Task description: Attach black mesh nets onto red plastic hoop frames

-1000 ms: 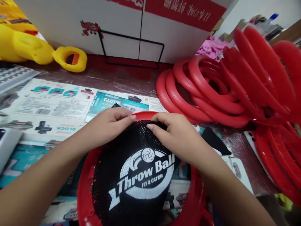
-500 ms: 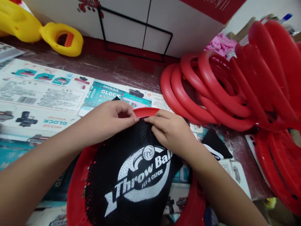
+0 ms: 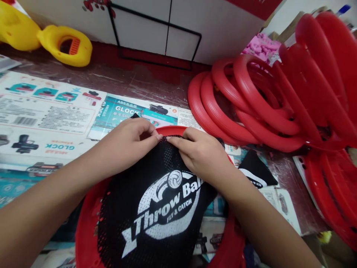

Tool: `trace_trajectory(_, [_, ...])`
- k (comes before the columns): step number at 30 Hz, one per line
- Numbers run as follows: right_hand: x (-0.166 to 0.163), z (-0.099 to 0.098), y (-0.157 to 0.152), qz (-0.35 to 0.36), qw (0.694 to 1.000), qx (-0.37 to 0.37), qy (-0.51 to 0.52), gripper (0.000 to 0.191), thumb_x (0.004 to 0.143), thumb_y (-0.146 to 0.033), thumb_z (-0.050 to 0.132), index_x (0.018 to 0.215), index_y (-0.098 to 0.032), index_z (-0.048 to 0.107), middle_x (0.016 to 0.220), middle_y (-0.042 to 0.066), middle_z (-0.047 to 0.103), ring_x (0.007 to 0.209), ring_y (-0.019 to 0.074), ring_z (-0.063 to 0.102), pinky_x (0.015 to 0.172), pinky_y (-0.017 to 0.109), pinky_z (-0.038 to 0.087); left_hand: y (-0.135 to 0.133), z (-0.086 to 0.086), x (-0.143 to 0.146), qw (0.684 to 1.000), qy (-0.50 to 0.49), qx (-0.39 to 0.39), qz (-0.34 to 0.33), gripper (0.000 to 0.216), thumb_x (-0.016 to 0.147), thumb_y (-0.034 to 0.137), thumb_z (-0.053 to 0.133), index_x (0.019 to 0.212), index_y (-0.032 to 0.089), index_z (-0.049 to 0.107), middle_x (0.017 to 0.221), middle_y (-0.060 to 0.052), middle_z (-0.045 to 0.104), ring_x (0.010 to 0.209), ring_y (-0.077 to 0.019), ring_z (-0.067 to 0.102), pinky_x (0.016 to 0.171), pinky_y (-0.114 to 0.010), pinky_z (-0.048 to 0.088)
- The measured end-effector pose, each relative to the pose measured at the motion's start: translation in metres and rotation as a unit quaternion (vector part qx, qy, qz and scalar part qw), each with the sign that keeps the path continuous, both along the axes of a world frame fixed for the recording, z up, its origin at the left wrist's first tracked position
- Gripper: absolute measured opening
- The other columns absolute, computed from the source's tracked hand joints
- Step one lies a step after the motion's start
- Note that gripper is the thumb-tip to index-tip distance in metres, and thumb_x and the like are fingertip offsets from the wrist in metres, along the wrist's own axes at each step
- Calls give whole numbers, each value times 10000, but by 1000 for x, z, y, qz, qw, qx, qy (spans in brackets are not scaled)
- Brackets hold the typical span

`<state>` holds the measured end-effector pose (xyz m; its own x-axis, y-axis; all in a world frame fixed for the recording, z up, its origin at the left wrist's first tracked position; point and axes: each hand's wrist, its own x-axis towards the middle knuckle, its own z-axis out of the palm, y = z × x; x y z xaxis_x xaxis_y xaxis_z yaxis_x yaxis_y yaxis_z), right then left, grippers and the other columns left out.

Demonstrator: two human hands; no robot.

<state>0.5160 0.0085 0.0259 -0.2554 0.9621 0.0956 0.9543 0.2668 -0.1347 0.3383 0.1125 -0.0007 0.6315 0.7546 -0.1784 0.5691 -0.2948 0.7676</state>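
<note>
A black mesh net printed "Throw Ball Fly & Catch" in white lies over a red plastic ring in front of me. My left hand pinches the net's far edge against the ring's top rim. My right hand pinches the same edge just to the right, fingertips almost meeting the left hand's. Both hands are closed on the mesh. The ring's far rim shows between my fingers.
Several red rings are piled at the right, more stand on edge at far right. Another black net piece lies by my right wrist. Flattened printed toy boxes cover the table. A yellow plastic toy and a white carton sit at the back.
The view has tilted down and shifted slightly. My fingertips have drawn closer together along the net's far edge at the ring's rim; the net and ring stay where they were.
</note>
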Motion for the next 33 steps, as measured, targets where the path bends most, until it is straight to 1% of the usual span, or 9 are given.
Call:
trace_trajectory(10, [-1,3,-2,14,999,6,-31,369,1003,-147,395,1179,-205,714,876,74,612,739,176,499,625,290,332,-1,0,-1,1000,-10,-19,3,339,767,520,486,729,211,618,645,-18,590,629,-181,537,590,-311,391])
trace_trajectory(17, [-1,2,-2,28,999,-4,-34,323,983,-140,442,1130,-183,727,864,78,646,787,191,559,653,293,370,-4,-2,0,998,-22,54,-14,291,801,436,472,668,210,598,760,-38,612,748,-206,551,698,-361,394])
trace_trajectory(19, [-2,5,-2,-9,999,-24,25,315,969,-134,468,1155,-178,719,925,82,691,842,199,610,702,291,417,-5,-2,-1,998,-25,54,-17,273,819,417,475,694,211,601,771,-36,611,779,-216,555,716,-368,395])
trace_trajectory(21, [-4,8,-2,-84,989,-34,115,284,955,-138,514,1154,-172,712,1005,73,727,904,198,650,779,290,457,-6,-3,-1,998,-25,55,-19,250,845,399,478,745,212,611,818,-39,624,827,-228,563,744,-377,408])
trace_trajectory(23, [-4,12,-1,-167,966,-42,192,194,949,-176,568,1052,-172,733,991,54,749,895,191,671,802,287,472,-8,-4,-1,995,-39,87,-23,226,885,374,467,830,209,612,898,-47,638,897,-237,574,801,-391,429])
trace_trajectory(25, [-4,14,-1,-224,945,-58,230,149,946,-222,607,900,-176,741,891,40,753,813,180,672,755,281,470,-11,-5,-2,985,-68,153,-35,219,931,349,437,937,204,600,1002,-65,643,991,-244,578,885,-409,443])
trace_trajectory(29, [-4,15,1,-256,936,-72,230,165,935,-208,618,809,-168,717,813,36,738,739,163,648,694,270,436,-16,-10,-3,953,-91,268,-104,252,979,332,394,1081,215,592,1195,-103,598,1160,-271,545,1017,-471,424])
trace_trajectory(31, [-4,14,3,-260,939,-67,217,159,931,-200,620,802,-164,706,810,36,733,727,158,638,680,267,418,-17,-13,-4,946,-74,284,-138,270,981,339,395,1109,230,606,1253,-116,570,1196,-296,526,1028,-512,420])
trace_trajectory(33, [-4,13,3,-260,942,-64,203,159,930,-195,621,795,-159,698,799,36,726,714,154,627,666,266,402,-17,-15,-5,943,-61,290,-151,297,982,342,394,1138,231,621,1284,-130,555,1209,-322,515,1023,-543,422])
